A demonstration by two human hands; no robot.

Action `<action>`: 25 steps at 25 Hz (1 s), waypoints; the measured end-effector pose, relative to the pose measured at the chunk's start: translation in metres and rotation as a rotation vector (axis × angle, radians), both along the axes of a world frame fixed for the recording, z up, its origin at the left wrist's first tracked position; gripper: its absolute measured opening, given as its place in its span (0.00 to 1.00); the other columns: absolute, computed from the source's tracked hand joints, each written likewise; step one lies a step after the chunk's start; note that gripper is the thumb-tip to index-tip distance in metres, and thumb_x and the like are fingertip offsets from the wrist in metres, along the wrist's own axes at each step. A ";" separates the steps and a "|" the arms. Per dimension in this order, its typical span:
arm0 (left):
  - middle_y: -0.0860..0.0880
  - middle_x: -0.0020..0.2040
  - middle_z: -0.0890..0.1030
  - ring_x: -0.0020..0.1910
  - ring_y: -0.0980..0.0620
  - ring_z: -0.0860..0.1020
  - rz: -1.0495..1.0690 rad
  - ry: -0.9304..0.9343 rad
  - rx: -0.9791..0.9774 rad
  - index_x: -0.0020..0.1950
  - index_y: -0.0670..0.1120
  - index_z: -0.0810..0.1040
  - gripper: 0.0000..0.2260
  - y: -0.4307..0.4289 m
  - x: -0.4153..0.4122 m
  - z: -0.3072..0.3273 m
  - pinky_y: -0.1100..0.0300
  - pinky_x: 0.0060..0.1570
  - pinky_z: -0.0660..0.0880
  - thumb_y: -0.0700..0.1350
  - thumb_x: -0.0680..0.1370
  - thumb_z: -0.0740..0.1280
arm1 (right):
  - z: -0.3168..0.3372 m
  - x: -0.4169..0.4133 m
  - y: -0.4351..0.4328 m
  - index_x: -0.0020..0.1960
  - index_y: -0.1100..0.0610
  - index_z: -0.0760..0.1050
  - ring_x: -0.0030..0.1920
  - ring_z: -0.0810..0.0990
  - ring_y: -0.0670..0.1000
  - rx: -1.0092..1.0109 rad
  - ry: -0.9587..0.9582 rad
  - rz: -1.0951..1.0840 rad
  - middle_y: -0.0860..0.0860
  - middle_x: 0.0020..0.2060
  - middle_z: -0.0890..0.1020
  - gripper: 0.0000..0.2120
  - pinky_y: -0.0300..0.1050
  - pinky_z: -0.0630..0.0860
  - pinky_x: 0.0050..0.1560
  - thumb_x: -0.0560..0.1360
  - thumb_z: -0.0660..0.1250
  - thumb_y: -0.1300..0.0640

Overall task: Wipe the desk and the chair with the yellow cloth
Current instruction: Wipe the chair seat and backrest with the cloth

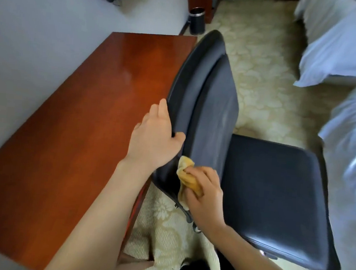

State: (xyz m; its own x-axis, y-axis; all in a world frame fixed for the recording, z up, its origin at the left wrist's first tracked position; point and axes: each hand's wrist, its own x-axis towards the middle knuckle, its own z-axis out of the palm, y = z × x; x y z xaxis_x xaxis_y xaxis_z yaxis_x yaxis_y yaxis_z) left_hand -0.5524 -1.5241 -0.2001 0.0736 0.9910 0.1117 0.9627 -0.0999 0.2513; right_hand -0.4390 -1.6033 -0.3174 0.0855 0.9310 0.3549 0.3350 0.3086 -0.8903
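Right grip (205, 194) around yellow cloth (187, 176)

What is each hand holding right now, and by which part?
The left hand grips the chair backrest by its side edge. The right hand clutches the bunched yellow cloth around its middle, pressed against the lower backrest.

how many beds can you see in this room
2. The far bed is at the top right. The near bed is along the right edge, beside the chair. More may lie out of view.
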 end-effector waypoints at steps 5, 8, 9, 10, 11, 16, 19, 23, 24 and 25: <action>0.43 0.71 0.62 0.66 0.43 0.68 -0.066 0.033 -0.010 0.78 0.44 0.44 0.36 0.059 0.011 0.003 0.49 0.55 0.70 0.54 0.79 0.61 | -0.003 0.007 0.018 0.49 0.60 0.81 0.47 0.72 0.48 0.120 -0.146 0.028 0.52 0.45 0.78 0.12 0.36 0.71 0.50 0.68 0.64 0.62; 0.43 0.71 0.61 0.68 0.42 0.65 -0.077 0.076 -0.027 0.78 0.43 0.46 0.34 0.093 0.023 0.005 0.48 0.57 0.70 0.54 0.80 0.59 | -0.005 0.015 0.044 0.49 0.59 0.82 0.46 0.72 0.48 0.212 -0.181 0.058 0.54 0.44 0.80 0.13 0.34 0.70 0.50 0.68 0.64 0.64; 0.42 0.71 0.61 0.68 0.42 0.65 -0.072 0.085 -0.035 0.78 0.43 0.47 0.33 0.102 0.029 0.005 0.48 0.57 0.70 0.54 0.81 0.59 | -0.005 0.020 0.056 0.50 0.59 0.82 0.46 0.72 0.49 0.227 -0.177 0.071 0.54 0.44 0.80 0.13 0.34 0.71 0.49 0.68 0.64 0.64; 0.42 0.70 0.62 0.67 0.42 0.65 -0.059 0.090 -0.041 0.78 0.44 0.48 0.32 0.110 0.036 0.004 0.47 0.57 0.70 0.54 0.80 0.59 | -0.004 0.028 0.072 0.50 0.58 0.82 0.45 0.73 0.49 0.231 -0.166 0.080 0.54 0.44 0.80 0.13 0.36 0.72 0.48 0.69 0.64 0.64; 0.42 0.69 0.62 0.66 0.41 0.66 -0.045 0.096 -0.046 0.78 0.44 0.49 0.32 0.114 0.042 0.002 0.47 0.56 0.71 0.54 0.80 0.60 | -0.002 0.034 0.087 0.50 0.58 0.83 0.45 0.74 0.51 0.223 -0.157 0.082 0.54 0.44 0.80 0.12 0.39 0.73 0.47 0.69 0.66 0.65; 0.44 0.67 0.63 0.62 0.43 0.69 0.000 0.281 0.036 0.78 0.46 0.46 0.37 0.130 0.057 -0.003 0.51 0.52 0.72 0.61 0.77 0.59 | 0.014 0.075 0.197 0.49 0.56 0.83 0.44 0.76 0.56 0.193 -0.179 0.052 0.56 0.44 0.80 0.15 0.47 0.76 0.44 0.66 0.68 0.69; 0.44 0.71 0.61 0.67 0.45 0.66 -0.024 0.372 0.079 0.78 0.46 0.43 0.40 0.138 0.054 -0.004 0.52 0.58 0.71 0.67 0.75 0.54 | 0.017 0.091 0.247 0.54 0.55 0.81 0.47 0.76 0.59 0.136 -0.200 0.047 0.55 0.47 0.79 0.16 0.48 0.75 0.45 0.68 0.66 0.67; 0.46 0.78 0.48 0.75 0.46 0.55 -0.095 0.472 0.038 0.77 0.49 0.36 0.50 0.149 0.056 -0.004 0.49 0.69 0.62 0.73 0.69 0.58 | 0.018 0.116 0.306 0.57 0.52 0.79 0.52 0.74 0.53 -0.041 -0.119 -0.088 0.52 0.50 0.77 0.16 0.33 0.62 0.49 0.73 0.62 0.64; 0.47 0.78 0.46 0.76 0.46 0.54 -0.101 0.487 0.028 0.77 0.49 0.35 0.52 0.151 0.058 -0.005 0.49 0.70 0.61 0.74 0.67 0.59 | 0.020 0.123 0.322 0.58 0.53 0.78 0.52 0.75 0.53 -0.076 -0.092 -0.125 0.53 0.51 0.77 0.15 0.32 0.62 0.47 0.74 0.61 0.63; 0.47 0.79 0.45 0.76 0.46 0.53 -0.102 0.497 0.021 0.77 0.49 0.35 0.54 0.151 0.058 -0.006 0.50 0.70 0.61 0.75 0.66 0.60 | 0.023 0.129 0.338 0.58 0.54 0.78 0.52 0.76 0.53 -0.114 -0.068 -0.162 0.54 0.51 0.78 0.14 0.32 0.62 0.46 0.76 0.60 0.63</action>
State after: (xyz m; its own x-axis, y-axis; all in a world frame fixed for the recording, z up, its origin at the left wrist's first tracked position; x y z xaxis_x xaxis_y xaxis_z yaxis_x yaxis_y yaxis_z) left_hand -0.4941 -1.3729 -0.2060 0.2192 0.9739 0.0589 0.9506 -0.1996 -0.2376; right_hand -0.3101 -1.2653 -0.2948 0.2164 0.9415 0.2585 0.4329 0.1447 -0.8897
